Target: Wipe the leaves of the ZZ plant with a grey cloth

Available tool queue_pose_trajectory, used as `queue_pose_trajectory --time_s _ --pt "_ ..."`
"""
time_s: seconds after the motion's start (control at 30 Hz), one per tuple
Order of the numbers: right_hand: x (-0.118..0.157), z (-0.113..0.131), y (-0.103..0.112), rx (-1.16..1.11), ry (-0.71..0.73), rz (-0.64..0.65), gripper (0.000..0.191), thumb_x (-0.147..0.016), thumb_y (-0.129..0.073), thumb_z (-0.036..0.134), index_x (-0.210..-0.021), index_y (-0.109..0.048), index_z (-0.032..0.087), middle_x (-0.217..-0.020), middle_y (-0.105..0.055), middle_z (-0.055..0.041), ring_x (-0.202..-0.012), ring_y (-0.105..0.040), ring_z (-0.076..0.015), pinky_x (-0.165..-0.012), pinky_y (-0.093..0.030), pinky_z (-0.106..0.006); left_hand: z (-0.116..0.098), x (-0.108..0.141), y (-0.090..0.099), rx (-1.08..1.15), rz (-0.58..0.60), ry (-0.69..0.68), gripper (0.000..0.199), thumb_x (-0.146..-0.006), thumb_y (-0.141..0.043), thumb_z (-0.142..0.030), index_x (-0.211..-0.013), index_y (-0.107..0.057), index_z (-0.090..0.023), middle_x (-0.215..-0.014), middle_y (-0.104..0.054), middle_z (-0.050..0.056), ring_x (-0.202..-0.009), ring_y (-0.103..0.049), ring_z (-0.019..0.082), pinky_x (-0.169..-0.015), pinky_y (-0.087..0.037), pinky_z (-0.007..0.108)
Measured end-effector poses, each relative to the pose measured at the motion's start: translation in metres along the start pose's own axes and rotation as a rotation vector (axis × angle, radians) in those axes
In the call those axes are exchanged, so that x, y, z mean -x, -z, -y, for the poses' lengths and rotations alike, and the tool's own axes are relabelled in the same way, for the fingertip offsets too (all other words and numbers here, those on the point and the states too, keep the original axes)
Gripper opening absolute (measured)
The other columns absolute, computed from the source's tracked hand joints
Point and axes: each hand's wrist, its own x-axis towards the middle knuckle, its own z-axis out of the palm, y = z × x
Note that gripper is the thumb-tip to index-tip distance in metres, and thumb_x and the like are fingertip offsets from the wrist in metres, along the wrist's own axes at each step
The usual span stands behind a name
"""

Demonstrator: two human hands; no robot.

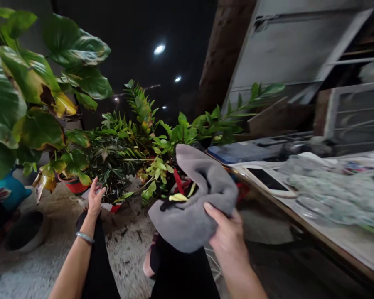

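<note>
Grasping gray cloth (190, 224) | right fingers (216, 213) on its lower-right edge | left fingers (95, 190) released, apart

Your cloth bundle (187, 224): plain grey, with yellow strip (178, 197), red strip (178, 181) and black patches showing inside its opening. Your trousers (183, 274): solid black. Your bracelet (85, 237): silvery grey. Large leaves (37, 128) at left: glossy green, blotched yellow and brown, some edges browned. Smaller plants (180, 133): bright to dark green. Pot (75, 186): orange-red rim, dark green band. Phone (269, 182): white frame, black screen. Flat case (246, 153): blue-grey. Crumpled plastic (343, 191): pale, faint green mottling. Floor (127, 257): grey, dark-flecked.
</note>
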Motion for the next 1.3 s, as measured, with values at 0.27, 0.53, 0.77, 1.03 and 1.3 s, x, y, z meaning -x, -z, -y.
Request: queue_pose_trajectory --time_s 0.27,0.53,0.77,1.03,1.3 --pt "0.006 -0.048 -0.070 0.335 0.054 0.444 0.062 -0.058 -0.084 0.036 -0.118 -0.076 0.022 -0.115 -0.081 -0.0094 -0.107 -0.075 -0.0354 -0.099 -0.059 -0.049 0.027 -0.014 -0.029 0.007 -0.146 0.509 0.051 -0.079 -0.080 -0.034 -0.125 -0.062 -0.023 -0.111 -0.070 0.008 -0.083 -0.068 0.017 -0.067 -0.056 0.027" --pt "0.030 -0.069 -0.036 0.435 0.013 0.493 0.059 -0.062 -0.079 0.035 -0.121 -0.075 0.023 -0.118 -0.081 -0.0088 -0.113 -0.074 -0.0365 -0.102 -0.057 -0.051 0.011 0.022 -0.055 0.131 0.502 0.643 0.051 -0.084 -0.077 -0.048 -0.127 -0.069 -0.023 -0.122 -0.073 0.013 -0.084 -0.073 0.021 -0.062 -0.056 0.028" --pt "0.028 -0.074 -0.035 0.522 0.097 0.519 0.060 -0.065 -0.075 0.033 -0.124 -0.073 0.024 -0.121 -0.080 -0.0083 -0.115 -0.074 -0.0345 -0.101 -0.059 -0.046 -0.051 0.019 -0.084 -0.052 0.593 0.399 0.067 -0.076 -0.079 -0.062 -0.130 -0.073 -0.022 -0.132 -0.070 0.017 -0.087 -0.072 0.025 -0.054 -0.053 0.025" --pt "0.035 -0.084 -0.026 0.528 0.125 0.507 0.058 -0.065 -0.074 0.031 -0.123 -0.074 0.025 -0.119 -0.081 -0.0079 -0.111 -0.076 -0.0345 -0.099 -0.060 -0.046 -0.074 0.010 -0.139 -0.442 0.505 -0.146 0.055 -0.074 -0.078 -0.026 -0.129 -0.077 -0.021 -0.097 -0.077 0.004 -0.062 -0.055 0.013 -0.059 -0.046 0.024" --pt "0.039 -0.070 -0.010 0.473 0.073 0.492 0.059 -0.063 -0.076 0.030 -0.122 -0.074 0.024 -0.124 -0.079 -0.0093 -0.117 -0.073 -0.0358 -0.105 -0.057 -0.049 -0.054 0.008 -0.145 -0.385 0.447 -0.202 0.026 -0.081 -0.067 -0.023 -0.097 -0.087 -0.019 -0.090 -0.083 0.004 -0.074 -0.068 0.019 -0.068 -0.050 0.026"
